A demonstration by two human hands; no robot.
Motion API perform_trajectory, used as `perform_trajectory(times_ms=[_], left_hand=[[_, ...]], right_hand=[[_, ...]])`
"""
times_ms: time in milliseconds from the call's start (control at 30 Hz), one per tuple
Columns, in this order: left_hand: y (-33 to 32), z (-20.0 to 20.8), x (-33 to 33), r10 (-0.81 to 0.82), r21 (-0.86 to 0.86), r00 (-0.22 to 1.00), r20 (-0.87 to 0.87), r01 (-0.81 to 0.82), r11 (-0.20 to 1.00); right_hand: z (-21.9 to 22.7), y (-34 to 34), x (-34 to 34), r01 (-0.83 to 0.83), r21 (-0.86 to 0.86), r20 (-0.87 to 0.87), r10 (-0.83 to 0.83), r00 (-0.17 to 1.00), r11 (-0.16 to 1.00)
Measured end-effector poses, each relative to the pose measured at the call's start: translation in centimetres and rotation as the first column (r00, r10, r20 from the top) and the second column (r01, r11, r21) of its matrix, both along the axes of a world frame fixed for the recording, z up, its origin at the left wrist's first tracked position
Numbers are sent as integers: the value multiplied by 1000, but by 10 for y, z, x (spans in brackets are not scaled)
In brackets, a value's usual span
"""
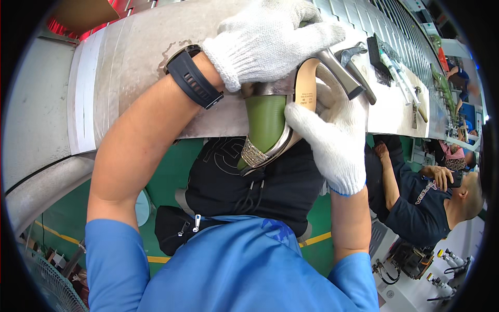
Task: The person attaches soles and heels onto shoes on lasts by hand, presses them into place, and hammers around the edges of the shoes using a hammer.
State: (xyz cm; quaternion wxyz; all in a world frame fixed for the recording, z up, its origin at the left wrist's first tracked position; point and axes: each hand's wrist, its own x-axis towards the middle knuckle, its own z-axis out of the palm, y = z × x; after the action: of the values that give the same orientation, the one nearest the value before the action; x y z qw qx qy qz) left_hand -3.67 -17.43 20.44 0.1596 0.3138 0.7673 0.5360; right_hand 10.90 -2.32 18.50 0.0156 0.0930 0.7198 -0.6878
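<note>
A high-heeled sandal (270, 151) on a green shoe last (266, 117) is held over the table's near edge, its toe pointing down toward my lap. A band of glittering stones crosses the toe, and the tan sole and shiny block heel (340, 73) face right. My left hand (265, 44), in a white knit glove, is closed over the back of the sandal, with one finger reaching along toward the heel. My gloved right hand (338, 132) grips it from the right, thumb against the sole's edge, other fingers partly hidden behind the heel.
A metal-headed hand tool (354, 54) lies just beyond the heel. Right of it are a black block (382, 57) and white pen-like sticks (397, 73) on the worktable (140, 62). Metal slats (364, 18) run along the far side. Another person (421, 203) sits at right holding a phone.
</note>
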Motion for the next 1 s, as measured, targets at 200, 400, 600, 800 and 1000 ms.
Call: perform_trajectory(times_ms=[200,400,600,800,1000], left_hand=[[-20,-17,-11,-78,-94,905,-417,42,995],[-90,-11,12,236,-36,935,-265,-254,966],[-121,-43,114,533,232,734,-420,-482,845],[-114,-51,131,246,-1,773,-585,-304,953],[-108,-49,130,276,27,789,-549,-313,949]], right_hand=[[-15,9,-29,-63,-93,-10,63,998,994],[5,5,-39,-197,265,-59,220,974,944],[18,20,-32,-141,643,-132,291,948,753],[4,27,-50,-276,624,-220,504,835,731],[8,24,-54,-338,667,-212,603,769,664]])
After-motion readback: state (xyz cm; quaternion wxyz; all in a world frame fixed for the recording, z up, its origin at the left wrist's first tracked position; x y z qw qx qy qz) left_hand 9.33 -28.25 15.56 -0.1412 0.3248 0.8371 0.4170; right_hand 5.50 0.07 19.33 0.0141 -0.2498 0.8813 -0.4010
